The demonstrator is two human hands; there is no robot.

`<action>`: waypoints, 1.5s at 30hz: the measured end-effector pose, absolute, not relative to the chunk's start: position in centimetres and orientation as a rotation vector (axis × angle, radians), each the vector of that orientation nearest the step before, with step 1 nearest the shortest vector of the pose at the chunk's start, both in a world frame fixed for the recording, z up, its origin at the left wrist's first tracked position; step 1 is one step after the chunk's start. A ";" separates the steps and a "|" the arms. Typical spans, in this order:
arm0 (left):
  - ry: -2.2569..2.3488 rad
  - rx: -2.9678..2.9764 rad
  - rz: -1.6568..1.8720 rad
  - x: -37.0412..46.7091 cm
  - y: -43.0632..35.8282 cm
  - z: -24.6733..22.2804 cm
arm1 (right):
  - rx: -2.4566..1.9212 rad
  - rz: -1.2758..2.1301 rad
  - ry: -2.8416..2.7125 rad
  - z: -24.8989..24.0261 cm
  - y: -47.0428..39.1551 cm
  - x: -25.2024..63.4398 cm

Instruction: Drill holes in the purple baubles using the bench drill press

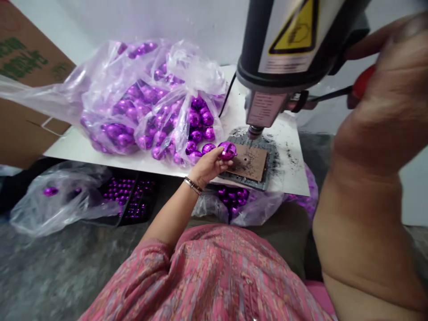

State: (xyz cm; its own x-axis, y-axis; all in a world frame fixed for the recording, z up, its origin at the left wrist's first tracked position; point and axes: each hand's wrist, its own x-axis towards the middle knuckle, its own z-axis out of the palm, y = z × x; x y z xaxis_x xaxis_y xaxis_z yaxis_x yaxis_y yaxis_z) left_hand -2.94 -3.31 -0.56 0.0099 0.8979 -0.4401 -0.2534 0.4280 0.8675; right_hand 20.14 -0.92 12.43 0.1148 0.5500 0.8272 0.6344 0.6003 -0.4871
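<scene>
My left hand (210,167) pinches a shiny purple faceted ball (228,150) at the left edge of a brown board (250,162). That board has a small dark hole and lies on the grey base (264,145) of a drill press (290,58). Above the board, apart from the ball, points the drill's chuck (254,132) with a thin bit. High on the right, close to the camera, my right hand (394,84) is closed around the red-knobbed lever (361,84) of the press.
Clear plastic bags (110,102) full of purple balls cover the left of the white table (294,178). Dark shavings are scattered around the base. A cardboard box (30,80) stands far left. Below the table are a black crate (133,200) of balls and another bag (261,209).
</scene>
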 end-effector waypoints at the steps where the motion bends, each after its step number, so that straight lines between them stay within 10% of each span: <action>1: 1.245 0.736 0.999 -2.8 -3.2 -0.6 | -1.075 -0.076 -1.516 12.7 -1.0 19.9; 45: 1.529 1.774 0.676 0.6 -0.8 -1.3 | -1.198 0.036 -1.541 13.6 -4.6 18.5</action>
State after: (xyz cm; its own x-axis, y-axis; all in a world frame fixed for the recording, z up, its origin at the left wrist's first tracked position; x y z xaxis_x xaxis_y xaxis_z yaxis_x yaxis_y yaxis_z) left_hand 0.60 -0.84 -1.26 0.1714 0.9839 -0.0500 0.6250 -0.0694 0.7776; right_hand 18.49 -4.65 13.56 0.1443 0.6822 0.7168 0.6475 0.4826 -0.5897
